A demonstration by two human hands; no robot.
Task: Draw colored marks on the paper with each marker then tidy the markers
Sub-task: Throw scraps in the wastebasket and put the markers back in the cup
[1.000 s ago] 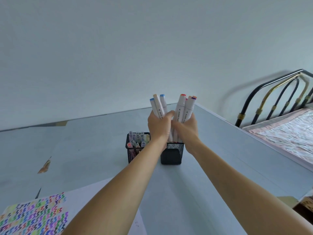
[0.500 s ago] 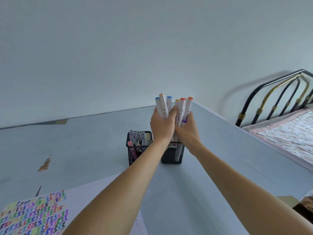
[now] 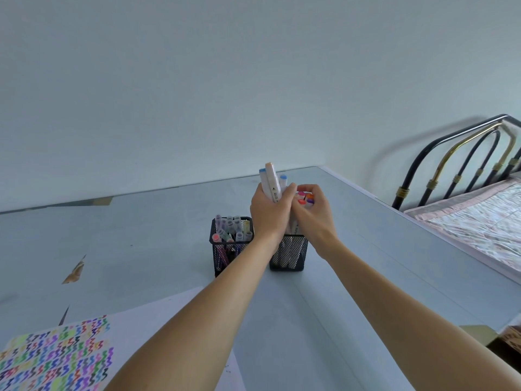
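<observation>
From the head camera, both hands meet just above the right-hand mesh cup (image 3: 287,253) at the middle of the frame. The left hand (image 3: 267,211) is curled round a few white markers (image 3: 271,182) with blue and peach caps, holding them upright and high, probably to keep them clear while the others go in. The right hand (image 3: 313,213) is cupped over a second bunch (image 3: 305,199) with orange, red and purple caps, whose lower ends already show through the mesh, so it seems to be guiding them down; how tightly it grips them I cannot quite tell. Touching that cup on its left stands another mesh cup (image 3: 229,244), already full of markers. The paper (image 3: 56,356), covered in coloured squiggles, lies at the lower left on the grey table (image 3: 366,277). A bed frame (image 3: 456,159) stands at the right edge, well apart.
</observation>
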